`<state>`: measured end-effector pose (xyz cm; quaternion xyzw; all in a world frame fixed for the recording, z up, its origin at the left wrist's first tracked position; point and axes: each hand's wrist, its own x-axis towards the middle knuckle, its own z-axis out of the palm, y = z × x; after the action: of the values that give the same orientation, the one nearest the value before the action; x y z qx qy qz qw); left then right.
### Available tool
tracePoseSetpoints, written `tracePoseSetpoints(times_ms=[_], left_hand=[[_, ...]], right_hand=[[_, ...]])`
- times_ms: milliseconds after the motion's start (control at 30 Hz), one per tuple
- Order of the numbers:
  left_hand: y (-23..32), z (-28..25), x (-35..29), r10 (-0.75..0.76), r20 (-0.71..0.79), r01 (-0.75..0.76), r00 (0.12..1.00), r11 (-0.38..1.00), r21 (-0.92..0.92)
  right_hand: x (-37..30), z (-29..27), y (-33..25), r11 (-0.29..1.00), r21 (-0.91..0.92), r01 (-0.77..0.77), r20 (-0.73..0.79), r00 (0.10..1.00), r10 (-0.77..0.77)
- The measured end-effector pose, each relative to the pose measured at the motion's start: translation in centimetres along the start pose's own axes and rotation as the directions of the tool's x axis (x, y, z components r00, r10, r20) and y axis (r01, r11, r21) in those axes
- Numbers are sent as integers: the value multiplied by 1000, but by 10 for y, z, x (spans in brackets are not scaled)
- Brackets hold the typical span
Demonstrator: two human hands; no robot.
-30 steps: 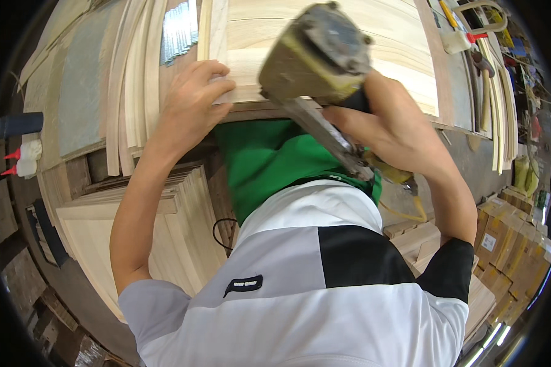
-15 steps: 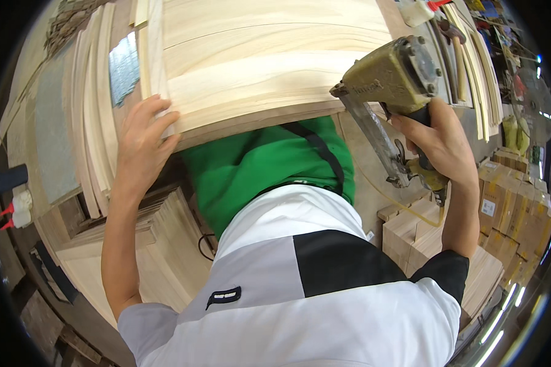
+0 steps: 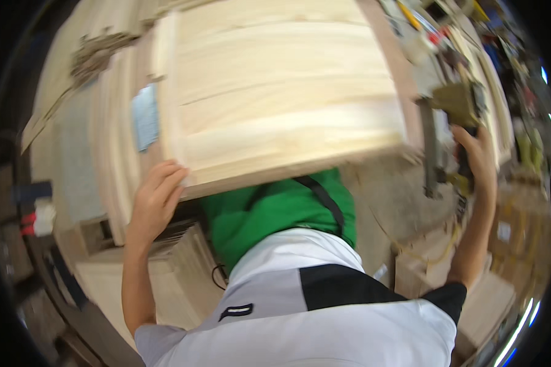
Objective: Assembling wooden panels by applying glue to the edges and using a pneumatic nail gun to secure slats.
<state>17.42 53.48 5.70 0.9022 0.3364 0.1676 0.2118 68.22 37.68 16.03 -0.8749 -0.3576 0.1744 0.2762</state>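
A pale wooden panel [image 3: 281, 85] made of several boards lies flat in front of me. Along its left edge runs a narrow wooden strip [image 3: 169, 116]. My left hand [image 3: 155, 205] grips the strip's near end at the panel's corner, fingers bent over the top; its thumb side faces the panel. Off the panel's right side, my right hand [image 3: 480, 156] is wrapped round the handle of an air nail gun [image 3: 456, 104]. The gun is held upright, away from the wood, and is blurred by motion. A yellowish air hose [image 3: 431, 260] trails below it.
Long wooden strips [image 3: 113, 147] lie left of the panel, beside a grey sheet [image 3: 79, 165]. Stacked boards [image 3: 147, 287] stand at lower left, more wood blocks [image 3: 471, 306] at lower right. Cardboard boxes [image 3: 520, 226] are piled on the right. A red-tipped glue bottle [image 3: 419, 49] lies at far right.
My right hand has swung the nail gun rightward, away from the panel. The view has shifted, so the panel sits lower. My left hand stays at the panel's near left corner.
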Motion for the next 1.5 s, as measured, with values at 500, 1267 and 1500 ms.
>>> tracePoseSetpoints(times_ms=[500,1267,1500], left_hand=[[-89,-43,25,-486,-443,611,753,767,196],[-177,-81,37,-624,-416,613,662,770,-179],[-135,-81,58,-783,-335,659,524,622,-423]], right_hand=[[82,2,79,986,126,-106,10,994,105],[83,-2,93,993,3,-121,-12,993,121],[95,-5,113,997,3,-77,7,997,77]])
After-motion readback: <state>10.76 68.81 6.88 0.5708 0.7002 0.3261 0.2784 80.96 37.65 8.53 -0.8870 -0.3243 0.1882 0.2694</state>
